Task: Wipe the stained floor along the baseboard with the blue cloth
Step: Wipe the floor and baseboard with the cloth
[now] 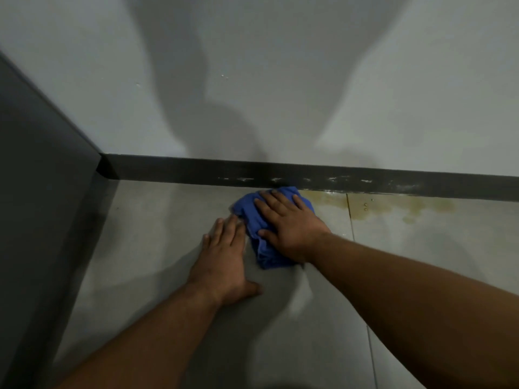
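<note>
The blue cloth (250, 217) lies crumpled on the grey tiled floor (157, 220), its far edge touching the dark baseboard (174, 171). My right hand (289, 223) presses flat on top of the cloth with fingers spread toward the wall. My left hand (224, 259) rests palm down on the bare floor just left of the cloth, fingertips close to its edge. A yellowish-brown stain (393, 207) spreads on the floor along the baseboard to the right of the cloth. White smears mark the baseboard above it.
A white wall (280, 80) rises behind the baseboard. A dark grey panel (42, 178) stands along the left, meeting the baseboard at a corner. Tile joints run across the floor on the right.
</note>
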`<state>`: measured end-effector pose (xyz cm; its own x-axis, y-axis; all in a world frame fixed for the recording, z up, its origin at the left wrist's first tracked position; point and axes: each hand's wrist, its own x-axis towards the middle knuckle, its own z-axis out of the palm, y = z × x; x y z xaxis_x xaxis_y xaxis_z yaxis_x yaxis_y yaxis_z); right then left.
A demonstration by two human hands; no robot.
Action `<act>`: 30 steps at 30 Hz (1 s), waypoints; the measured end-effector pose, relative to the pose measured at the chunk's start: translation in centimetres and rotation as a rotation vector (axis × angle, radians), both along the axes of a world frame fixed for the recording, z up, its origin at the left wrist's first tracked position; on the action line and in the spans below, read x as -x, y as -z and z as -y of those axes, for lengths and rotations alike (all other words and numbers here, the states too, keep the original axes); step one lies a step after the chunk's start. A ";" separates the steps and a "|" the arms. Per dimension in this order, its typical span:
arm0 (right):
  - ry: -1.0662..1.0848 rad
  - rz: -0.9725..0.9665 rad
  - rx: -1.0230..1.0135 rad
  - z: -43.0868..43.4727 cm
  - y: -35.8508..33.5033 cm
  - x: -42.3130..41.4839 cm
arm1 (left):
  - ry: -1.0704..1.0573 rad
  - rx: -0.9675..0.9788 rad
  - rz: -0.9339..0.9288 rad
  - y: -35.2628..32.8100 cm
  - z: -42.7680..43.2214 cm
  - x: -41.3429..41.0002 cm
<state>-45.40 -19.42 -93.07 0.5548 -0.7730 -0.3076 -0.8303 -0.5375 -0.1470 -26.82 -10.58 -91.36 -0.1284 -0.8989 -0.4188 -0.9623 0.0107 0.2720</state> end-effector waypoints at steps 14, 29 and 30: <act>0.385 0.253 0.079 0.2 -1.0 -2.1 | 0.023 0.070 -0.130 0.8 -0.2 -1.8; -0.329 -0.203 0.440 3.4 -4.6 -10.3 | -0.031 0.070 -0.146 0.2 -0.6 -2.2; -0.324 -0.211 0.448 3.5 -4.4 -9.4 | -0.035 0.076 -0.149 0.3 -0.7 -2.2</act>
<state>-35.98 -22.88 -88.70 0.7463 -0.6547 -0.1202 -0.6003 -0.7400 0.3033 -24.62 -9.90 -91.64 -0.1519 -0.9324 -0.3280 -0.9115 0.0039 0.4112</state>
